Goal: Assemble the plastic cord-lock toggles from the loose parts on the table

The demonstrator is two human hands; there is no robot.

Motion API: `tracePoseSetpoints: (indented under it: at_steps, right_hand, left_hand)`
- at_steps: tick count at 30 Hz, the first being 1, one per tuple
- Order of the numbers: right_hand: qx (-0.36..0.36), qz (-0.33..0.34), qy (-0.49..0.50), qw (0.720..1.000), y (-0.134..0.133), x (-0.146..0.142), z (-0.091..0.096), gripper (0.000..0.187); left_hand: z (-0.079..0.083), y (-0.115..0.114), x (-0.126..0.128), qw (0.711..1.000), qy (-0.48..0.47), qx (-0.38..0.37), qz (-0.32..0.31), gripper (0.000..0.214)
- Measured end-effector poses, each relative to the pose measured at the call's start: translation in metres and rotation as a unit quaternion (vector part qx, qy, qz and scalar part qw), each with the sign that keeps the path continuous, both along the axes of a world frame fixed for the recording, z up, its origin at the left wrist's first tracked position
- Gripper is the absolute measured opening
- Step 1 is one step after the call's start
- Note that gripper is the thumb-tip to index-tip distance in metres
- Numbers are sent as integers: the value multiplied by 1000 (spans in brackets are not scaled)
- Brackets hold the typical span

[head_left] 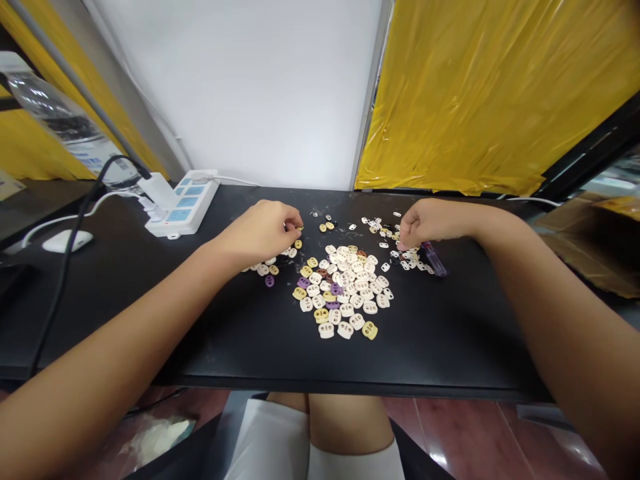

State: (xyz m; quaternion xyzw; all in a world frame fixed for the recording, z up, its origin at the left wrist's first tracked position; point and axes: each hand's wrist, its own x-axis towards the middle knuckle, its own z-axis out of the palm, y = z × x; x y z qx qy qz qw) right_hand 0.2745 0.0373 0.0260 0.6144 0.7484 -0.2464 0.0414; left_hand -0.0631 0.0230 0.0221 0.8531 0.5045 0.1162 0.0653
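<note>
A heap of small two-holed plastic pieces (347,287), mostly white with some yellow, purple and brown ones, lies in the middle of the black table (150,313). My left hand (263,230) rests left of the heap, fingers pinched on a small yellow piece (299,230). My right hand (425,223) is curled over a scatter of smaller white and black parts (395,243) at the right, fingertips pressed together on something too small to name. A purple-handled tool (435,260) lies just under that hand.
A white power strip (183,203) with plugs and cables sits at the back left, a white mouse (67,240) farther left. A white wall and yellow plastic sheeting stand behind the table. A cardboard box (595,247) lies at the right. My knees show below the table's front edge.
</note>
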Motion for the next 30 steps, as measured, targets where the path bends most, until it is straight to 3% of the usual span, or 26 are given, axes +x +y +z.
tracePoseSetpoints:
  at_steps: [11,19,23,30]
  right_hand:
    - [37,29,-5,999,-4,-8,-1,13]
    - [114,15,39,993,-5,-17,-1,9]
    - [150,-8,45,988,-4,-22,-2,8]
    - [203,-24,67,977,-6,-28,-1,8]
  left_hand:
    - [12,3,-13,999,-14,-7,42,28]
    - [13,11,-32,991,28,53,118,30]
    - [9,18,-31,996,-6,37,77,29]
    - [-14,34,-33,997,-44,50,28,28]
